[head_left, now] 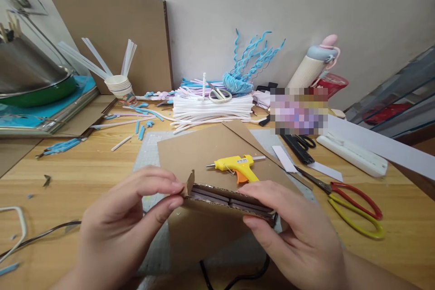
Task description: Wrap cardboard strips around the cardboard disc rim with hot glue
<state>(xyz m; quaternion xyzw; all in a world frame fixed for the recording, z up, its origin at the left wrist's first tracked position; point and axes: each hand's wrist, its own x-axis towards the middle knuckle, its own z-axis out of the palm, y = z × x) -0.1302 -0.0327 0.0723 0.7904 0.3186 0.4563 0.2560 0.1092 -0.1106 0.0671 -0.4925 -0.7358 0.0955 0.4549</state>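
Between my hands is a narrow folded cardboard piece point(217, 206), held above the table with its open edge toward me. Thin greyish strips show between its corrugated layers. My left hand point(132, 217) pinches the upright flap at its left end with thumb and fingertips. My right hand point(292, 226) grips the right end, thumb below and fingers over the top; the far fingers are partly hidden. Just beyond lies a yellow hot glue gun point(234, 163) with an orange trigger, on a flat cardboard sheet point(193, 149).
Scissors point(356, 208) with red and yellow handles lie at right, near a white power strip point(353, 154). Behind are bundled white pipe cleaners point(212, 111), a blue curly pipe-cleaner piece point(238, 81), a paper cup point(120, 88) of glue sticks and a bottle point(311, 65). A black cable point(238, 276) runs below.
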